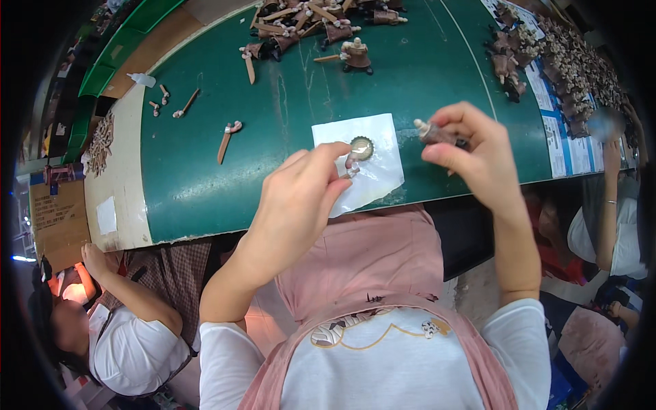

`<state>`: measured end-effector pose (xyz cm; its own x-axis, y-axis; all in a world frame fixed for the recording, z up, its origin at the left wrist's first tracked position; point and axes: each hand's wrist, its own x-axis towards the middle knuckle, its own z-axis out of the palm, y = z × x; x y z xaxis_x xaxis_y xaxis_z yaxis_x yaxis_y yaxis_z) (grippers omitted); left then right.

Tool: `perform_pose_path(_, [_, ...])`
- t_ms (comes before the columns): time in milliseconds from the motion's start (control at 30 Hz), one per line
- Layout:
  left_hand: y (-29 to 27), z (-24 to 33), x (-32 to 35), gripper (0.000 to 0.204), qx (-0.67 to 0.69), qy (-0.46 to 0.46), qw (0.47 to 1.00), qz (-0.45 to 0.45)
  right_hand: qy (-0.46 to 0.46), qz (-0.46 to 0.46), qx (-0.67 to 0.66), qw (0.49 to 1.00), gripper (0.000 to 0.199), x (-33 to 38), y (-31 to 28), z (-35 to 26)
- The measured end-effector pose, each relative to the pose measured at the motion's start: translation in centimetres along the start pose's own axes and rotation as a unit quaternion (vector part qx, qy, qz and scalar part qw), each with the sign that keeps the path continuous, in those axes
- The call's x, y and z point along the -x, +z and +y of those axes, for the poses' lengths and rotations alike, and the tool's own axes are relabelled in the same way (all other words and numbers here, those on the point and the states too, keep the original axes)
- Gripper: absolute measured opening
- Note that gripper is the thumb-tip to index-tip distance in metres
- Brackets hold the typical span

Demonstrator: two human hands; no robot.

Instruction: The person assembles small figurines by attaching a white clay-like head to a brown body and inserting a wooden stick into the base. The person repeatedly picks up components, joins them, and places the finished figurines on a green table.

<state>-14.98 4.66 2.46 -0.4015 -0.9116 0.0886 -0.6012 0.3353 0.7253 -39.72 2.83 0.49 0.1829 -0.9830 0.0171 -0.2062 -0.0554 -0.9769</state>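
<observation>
My left hand (294,188) pinches a small pale arm-like piece (352,168) between thumb and fingers, right beside a crimped bottle cap (362,148). The cap holds something clear and shiny and rests on a white sheet (381,179) near the table's front edge. To the right, my right hand (482,147) is raised with a small figurine (437,134) gripped in its fingers. The figurine is brown with a pale head, tilted with the head toward the left; my fingers cover part of its body.
Figurines and brown blade-like pieces (294,24) pile up at the far side of the green table (198,171), with one figurine (356,56) upright in front. Loose blade piece (224,145) and white bottle (141,80) lie left. Many figurines (581,85) crowd the right. People sit on both sides.
</observation>
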Motion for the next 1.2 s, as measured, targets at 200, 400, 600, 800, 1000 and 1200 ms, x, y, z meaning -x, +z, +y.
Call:
perform_pose_path(200, [0.7, 0.0, -1.1, 0.034, -0.175, 0.130, 0.976, -0.020, 0.018, 0.081, -0.079, 0.993, 0.027, 1.7, 1.9, 0.8])
perform_pose_path(400, [0.9, 0.1, -1.3, 0.035, -0.196, 0.125, 0.972, -0.024, 0.022, 0.127, -0.170, 0.977, 0.026, 2.4, 1.7, 0.8])
perform_pose_path(600, [0.3, 1.1, -0.4, 0.035, 0.068, 0.011, 0.992, 0.102, 0.082, 0.068, -0.258, 0.960, 0.026, 2.3, 4.0, -1.0])
perform_pose_path(800, [0.2, 1.9, 0.7, 0.035, 0.063, 0.050, 0.983, 0.162, 0.079, 0.038, -0.398, 0.913, 0.025, 1.3, 7.7, -2.2])
perform_pose_path(1000, [-0.7, 0.9, 1.4, 0.041, 0.081, 0.104, 0.979, 0.156, 0.080, 0.038, -0.393, 0.915, 0.022, 1.5, 9.7, -3.2])
perform_pose_path(1200, [-2.4, -0.2, 1.4, 0.040, 0.127, 0.111, 0.985, 0.042, 0.106, -0.012, -0.391, 0.914, 0.016, 2.2, 8.4, -2.4])
